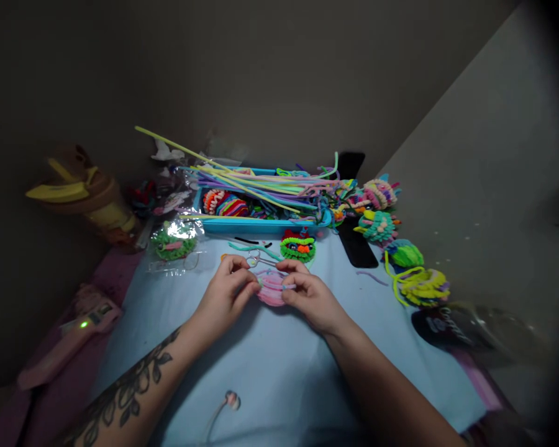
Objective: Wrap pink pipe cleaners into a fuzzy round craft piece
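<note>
Both of my hands meet over a light blue cloth (279, 366). Between them lies a small pink coiled pipe-cleaner piece (271, 290). My left hand (226, 292) pinches its left edge with curled fingers. My right hand (310, 295) grips its right side, fingertips closed on a pink strand. Small scissors (259, 261) lie just beyond the fingers. A green fuzzy figure with an orange mouth (298, 247) stands behind them.
A blue tray (261, 225) full of long coloured pipe cleaners (261, 183) sits at the back. Several finished fuzzy figures (400, 248) line the right side by a black strip (356, 245). A pink glue gun (69, 338) lies left, a bagged green figure (173, 243) behind it.
</note>
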Demonstrator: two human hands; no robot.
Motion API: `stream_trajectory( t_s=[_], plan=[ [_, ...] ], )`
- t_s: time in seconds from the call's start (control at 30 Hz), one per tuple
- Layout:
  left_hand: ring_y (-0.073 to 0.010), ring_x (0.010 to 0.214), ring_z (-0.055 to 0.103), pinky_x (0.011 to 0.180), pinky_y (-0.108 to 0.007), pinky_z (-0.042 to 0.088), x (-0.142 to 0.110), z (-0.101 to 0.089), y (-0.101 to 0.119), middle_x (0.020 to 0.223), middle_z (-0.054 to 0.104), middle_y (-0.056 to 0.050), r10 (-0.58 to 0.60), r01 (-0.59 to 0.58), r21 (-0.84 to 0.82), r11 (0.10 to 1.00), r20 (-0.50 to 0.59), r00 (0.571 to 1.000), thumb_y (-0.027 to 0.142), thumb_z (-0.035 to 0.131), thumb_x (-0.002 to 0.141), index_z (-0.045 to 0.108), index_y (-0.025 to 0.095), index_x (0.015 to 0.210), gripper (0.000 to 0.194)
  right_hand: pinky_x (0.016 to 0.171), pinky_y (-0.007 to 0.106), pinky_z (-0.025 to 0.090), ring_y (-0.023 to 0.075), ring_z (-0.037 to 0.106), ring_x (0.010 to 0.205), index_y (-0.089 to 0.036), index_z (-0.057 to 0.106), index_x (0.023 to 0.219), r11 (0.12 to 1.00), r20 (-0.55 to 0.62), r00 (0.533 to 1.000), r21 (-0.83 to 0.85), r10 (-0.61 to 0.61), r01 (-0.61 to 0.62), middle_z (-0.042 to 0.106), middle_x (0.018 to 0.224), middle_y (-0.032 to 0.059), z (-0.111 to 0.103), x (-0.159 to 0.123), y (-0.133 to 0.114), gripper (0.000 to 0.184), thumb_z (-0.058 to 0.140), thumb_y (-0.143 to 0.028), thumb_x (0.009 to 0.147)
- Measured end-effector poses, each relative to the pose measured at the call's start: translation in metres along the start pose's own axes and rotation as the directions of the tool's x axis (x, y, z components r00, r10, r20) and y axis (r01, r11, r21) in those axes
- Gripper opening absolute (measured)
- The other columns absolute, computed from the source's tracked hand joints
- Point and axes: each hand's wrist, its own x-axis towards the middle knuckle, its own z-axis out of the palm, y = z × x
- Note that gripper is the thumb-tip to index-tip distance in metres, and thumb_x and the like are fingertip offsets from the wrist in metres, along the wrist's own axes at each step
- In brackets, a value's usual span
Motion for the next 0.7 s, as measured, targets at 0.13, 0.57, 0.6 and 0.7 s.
stream_trajectory(
  t_s=[0.13,0.57,0.6,0.7],
  plan=[
    [-0.0175,0.087,0.052,0.079,-0.03,0.045,0.001,0.0,-0.002,0.087,0.052,-0.005,-0.027,0.029,-0.035,0.999,0.055,0.998,0.024,0.055,0.087,0.063,0.018,0.076,0.015,0.101,0.04,0.037,0.0257,0.048,0.118,-0.02,0.065,0.066,1.0,-0.026,1.0,-0.023,0.011,-0.012,0.051,0.116,0.0077,0.001,0.0,-0.002,0.027,0.074,-0.044,0.069],
    [-0.0151,0.073,0.06,0.064,-0.025,0.046,-0.007,0.007,0.011,0.078,0.067,-0.005,-0.137,0.13,-0.076,0.989,-0.102,0.985,0.025,0.06,0.084,0.072,0.018,0.084,0.014,0.098,0.041,0.04,0.0248,0.051,0.114,-0.021,0.064,0.069,0.965,-0.284,0.94,-0.23,-0.189,0.125,0.052,0.116,0.0076,0.005,-0.004,0.0,0.009,0.068,-0.026,0.074],
    [-0.0158,0.075,0.062,0.065,-0.025,0.048,-0.008,0.009,0.012,0.081,0.068,-0.005,-0.148,0.139,-0.084,0.987,-0.107,0.983,0.026,0.06,0.085,0.073,0.019,0.089,0.015,0.098,0.041,0.04,0.0248,0.051,0.113,-0.021,0.064,0.069,0.962,-0.294,0.934,-0.238,-0.204,0.135,0.052,0.116,0.0076,0.006,-0.005,0.0,0.009,0.068,-0.027,0.075],
    [-0.0177,0.083,0.065,0.072,-0.028,0.051,-0.01,0.013,0.013,0.09,0.072,-0.006,-0.169,0.156,-0.104,0.982,-0.129,0.977,0.025,0.06,0.085,0.074,0.02,0.096,0.018,0.098,0.041,0.041,0.0243,0.052,0.113,-0.022,0.065,0.072,0.953,-0.307,0.921,-0.255,-0.242,0.165,0.052,0.116,0.0074,0.008,-0.007,0.0,0.006,0.067,-0.026,0.076]
  ],
)
